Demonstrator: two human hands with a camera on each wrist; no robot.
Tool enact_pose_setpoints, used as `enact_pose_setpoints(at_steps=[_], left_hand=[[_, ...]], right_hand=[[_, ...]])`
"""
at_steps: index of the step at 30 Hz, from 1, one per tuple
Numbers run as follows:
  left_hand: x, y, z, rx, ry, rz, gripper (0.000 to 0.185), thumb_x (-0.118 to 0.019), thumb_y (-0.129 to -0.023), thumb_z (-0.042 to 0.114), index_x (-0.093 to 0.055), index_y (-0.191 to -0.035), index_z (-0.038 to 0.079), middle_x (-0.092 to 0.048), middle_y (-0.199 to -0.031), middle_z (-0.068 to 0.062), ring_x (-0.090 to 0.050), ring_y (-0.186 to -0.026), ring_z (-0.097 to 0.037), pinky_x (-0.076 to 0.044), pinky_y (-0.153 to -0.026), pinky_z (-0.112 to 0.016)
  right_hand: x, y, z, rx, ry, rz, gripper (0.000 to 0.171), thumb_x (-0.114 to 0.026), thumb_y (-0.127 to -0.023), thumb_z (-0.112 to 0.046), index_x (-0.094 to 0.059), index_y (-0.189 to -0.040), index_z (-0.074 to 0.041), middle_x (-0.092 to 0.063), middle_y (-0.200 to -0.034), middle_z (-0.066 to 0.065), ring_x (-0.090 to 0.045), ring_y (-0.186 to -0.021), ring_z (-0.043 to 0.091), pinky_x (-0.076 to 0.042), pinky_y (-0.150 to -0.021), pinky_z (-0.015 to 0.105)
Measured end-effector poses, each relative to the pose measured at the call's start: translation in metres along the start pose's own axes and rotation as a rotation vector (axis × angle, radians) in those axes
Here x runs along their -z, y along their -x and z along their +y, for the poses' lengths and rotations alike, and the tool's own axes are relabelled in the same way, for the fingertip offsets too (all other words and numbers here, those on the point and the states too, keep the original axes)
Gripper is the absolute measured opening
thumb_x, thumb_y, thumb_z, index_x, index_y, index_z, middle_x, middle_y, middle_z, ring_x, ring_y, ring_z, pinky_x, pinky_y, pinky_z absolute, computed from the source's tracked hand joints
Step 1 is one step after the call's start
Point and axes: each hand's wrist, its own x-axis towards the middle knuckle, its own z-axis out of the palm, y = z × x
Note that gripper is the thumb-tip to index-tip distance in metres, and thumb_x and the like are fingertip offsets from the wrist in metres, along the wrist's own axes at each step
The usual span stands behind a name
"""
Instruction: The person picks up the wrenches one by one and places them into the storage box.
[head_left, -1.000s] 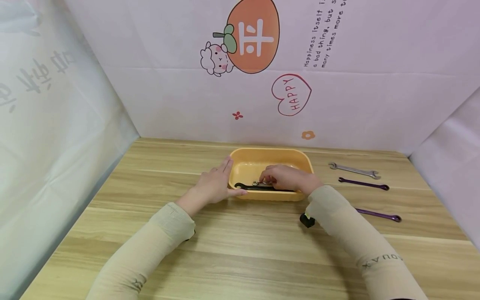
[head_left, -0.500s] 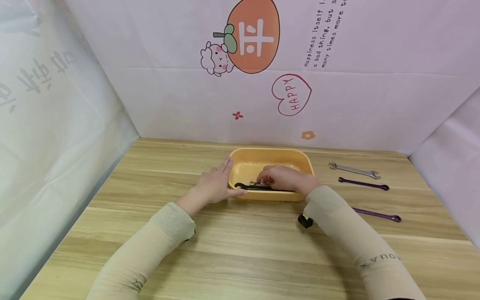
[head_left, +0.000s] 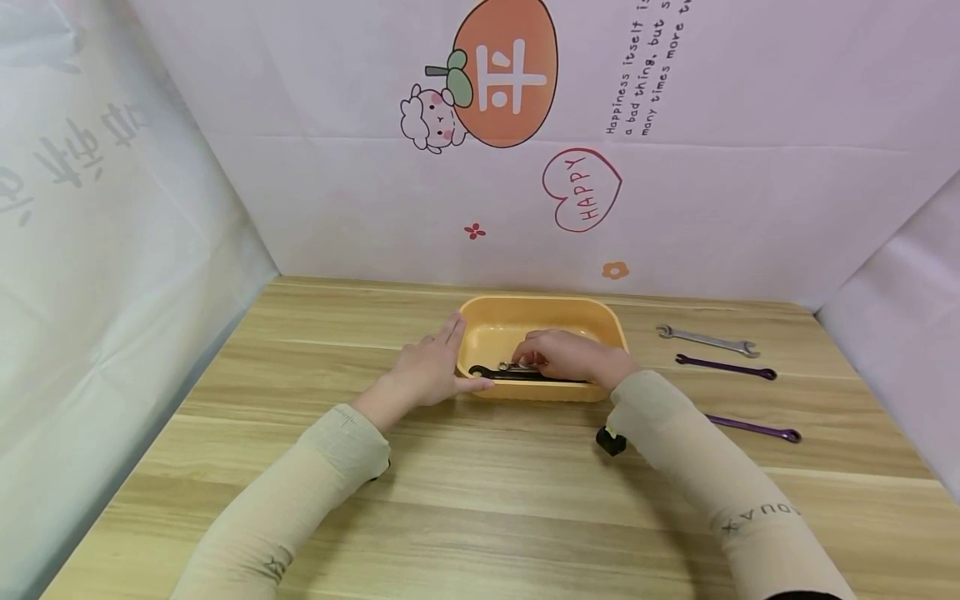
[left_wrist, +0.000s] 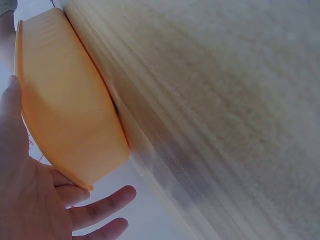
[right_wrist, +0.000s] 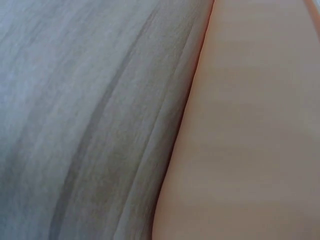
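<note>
Orange tray [head_left: 487,321], oval, plastic, stands on the wooden table [head_left: 480,492] near the back wall. Left hand [head_left: 427,371]: fingers straight and spread, palm laid flat against the tray's left outer wall, thumb along the near rim; holds nothing. Right hand [head_left: 566,354]: inside the tray, fingers curled down onto a small silver wrench [head_left: 516,366], which lies just over a black wrench [head_left: 498,374] along the near wall; whether the fingers pinch it or merely rest on it cannot be told. On the table right of the tray, well apart from it: one silver open-end wrench [head_left: 705,340], one purple wrench [head_left: 726,367] just in front of it, a second purple wrench [head_left: 753,428] nearer still. Both forearms in beige sleeves.
</note>
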Motion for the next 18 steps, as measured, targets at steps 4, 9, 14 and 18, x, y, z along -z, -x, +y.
enact_pose_setpoints(at_steps=[4,9,14,18], left_hand=[[0.000,0.000,0.000,0.000,0.003,-0.001,0.119,-0.049,-0.087,0.084,-0.005,-0.165,0.005,-0.002,-0.172,-0.008,-0.043,-0.141,-0.044,-0.046,-0.101,-0.060],[-0.001,-0.001,-0.001,-0.002,0.005,0.001,0.119,-0.049,-0.087,0.084,-0.005,-0.165,0.005,-0.002,-0.172,-0.008,-0.043,-0.141,-0.044,-0.045,-0.102,-0.060],[-0.001,-0.002,-0.001,-0.004,0.003,0.001,0.120,-0.049,-0.087,0.084,-0.005,-0.165,0.005,-0.002,-0.171,-0.008,-0.044,-0.140,-0.044,-0.049,-0.099,-0.058],[-0.001,-0.001,-0.001,-0.004,0.002,-0.002,0.119,-0.049,-0.087,0.084,-0.005,-0.165,0.005,-0.002,-0.171,-0.008,-0.045,-0.139,-0.043,-0.050,-0.097,-0.057]], right_hand=[[0.000,0.000,0.000,-0.003,0.006,0.014,0.032,-0.065,-0.093,0.008,-0.074,-0.120,-0.006,-0.067,-0.099,0.004,-0.060,-0.085,0.014,-0.055,-0.083,0.036],[0.002,0.002,0.001,-0.022,0.022,0.038,0.028,-0.066,-0.095,0.004,-0.075,-0.118,-0.009,-0.067,-0.097,0.001,-0.061,-0.084,0.014,-0.055,-0.080,0.035],[0.008,0.005,0.001,-0.027,0.033,0.056,0.024,-0.068,-0.094,0.002,-0.076,-0.115,-0.007,-0.066,-0.091,0.001,-0.062,-0.083,0.014,-0.055,-0.078,0.035],[0.011,0.009,0.001,-0.015,0.006,0.067,0.027,-0.067,-0.091,0.007,-0.075,-0.113,-0.005,-0.065,-0.089,0.001,-0.062,-0.082,0.015,-0.055,-0.078,0.035]])
